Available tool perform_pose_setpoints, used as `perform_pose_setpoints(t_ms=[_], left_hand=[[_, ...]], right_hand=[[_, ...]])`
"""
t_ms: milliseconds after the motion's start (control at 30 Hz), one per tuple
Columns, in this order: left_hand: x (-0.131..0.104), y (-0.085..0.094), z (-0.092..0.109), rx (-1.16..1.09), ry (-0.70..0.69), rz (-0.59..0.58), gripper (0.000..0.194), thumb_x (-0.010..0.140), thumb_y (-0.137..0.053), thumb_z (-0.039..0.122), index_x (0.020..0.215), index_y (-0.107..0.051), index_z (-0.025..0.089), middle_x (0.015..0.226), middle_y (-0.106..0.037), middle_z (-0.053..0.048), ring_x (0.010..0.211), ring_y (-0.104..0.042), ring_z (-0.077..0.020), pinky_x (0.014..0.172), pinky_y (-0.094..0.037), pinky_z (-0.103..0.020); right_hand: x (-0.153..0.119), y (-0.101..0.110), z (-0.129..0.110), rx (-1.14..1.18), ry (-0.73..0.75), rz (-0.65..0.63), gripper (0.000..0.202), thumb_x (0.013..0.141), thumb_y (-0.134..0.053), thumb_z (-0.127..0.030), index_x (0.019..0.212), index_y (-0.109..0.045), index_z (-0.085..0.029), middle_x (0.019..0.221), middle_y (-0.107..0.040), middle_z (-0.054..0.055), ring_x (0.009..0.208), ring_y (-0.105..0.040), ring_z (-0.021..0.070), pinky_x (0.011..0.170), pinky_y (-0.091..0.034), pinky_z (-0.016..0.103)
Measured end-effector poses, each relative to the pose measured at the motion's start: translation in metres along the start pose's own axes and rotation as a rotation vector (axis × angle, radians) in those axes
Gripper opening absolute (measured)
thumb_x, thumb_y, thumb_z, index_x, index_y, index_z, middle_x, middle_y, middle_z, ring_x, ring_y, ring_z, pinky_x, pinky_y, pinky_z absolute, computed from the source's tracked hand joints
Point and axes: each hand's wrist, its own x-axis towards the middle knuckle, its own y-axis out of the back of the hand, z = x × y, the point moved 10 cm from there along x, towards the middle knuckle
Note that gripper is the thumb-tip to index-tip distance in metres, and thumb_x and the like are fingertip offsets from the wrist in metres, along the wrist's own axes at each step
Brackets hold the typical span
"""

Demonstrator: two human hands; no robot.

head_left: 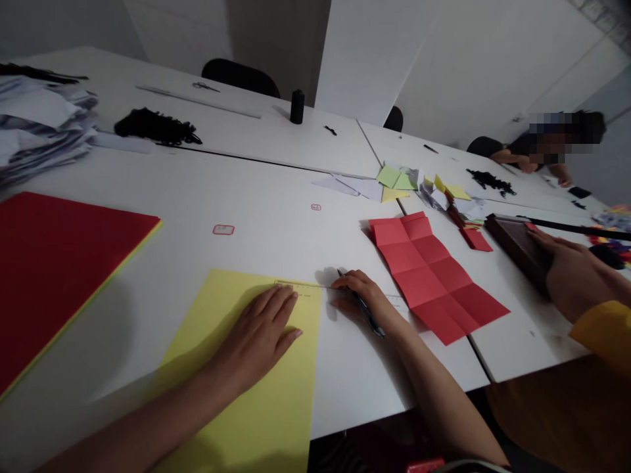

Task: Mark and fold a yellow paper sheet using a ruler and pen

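A yellow sheet [290,374] lies on the white table [172,190]. Across its top edge runs a clear ruler [310,286], which reaches past the sheet's right side. My left hand [263,332] presses down on the sheet with its fingers spread, the fingertips on the ruler's left part. To the right of the sheet, my right hand [362,299] is closed around a dark pen [367,314], its fingertips close to the ruler. The pen's upper end leans back toward my wrist. A creased red sheet [434,272] lies unfolded to the right of that hand.
Red sheets [64,263] over yellow ones lie at left, below a paper pile [39,125]. Black cord [152,126] and a black spool [297,107] sit farther back. At right, another person's hand [566,269] rests on a dark box [517,253]; someone else sits beyond.
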Motion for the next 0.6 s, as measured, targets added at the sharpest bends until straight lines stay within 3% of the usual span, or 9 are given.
perform_pose_setpoints(t_ms=[600], left_hand=[[0.001, -0.003, -0.001, 0.008, -0.013, -0.026, 0.051, 0.096, -0.04, 0.046, 0.139, -0.044, 0.018, 0.145, -0.046, -0.008, 0.134, -0.038, -0.0255, 0.108, -0.036, -0.043]], right_hand=[[-0.002, 0.003, 0.014, -0.005, -0.039, -0.001, 0.023, 0.086, -0.063, -0.027, 0.108, -0.059, -0.025, 0.096, -0.059, 0.004, 0.091, -0.058, 0.0194, 0.079, -0.049, 0.034]])
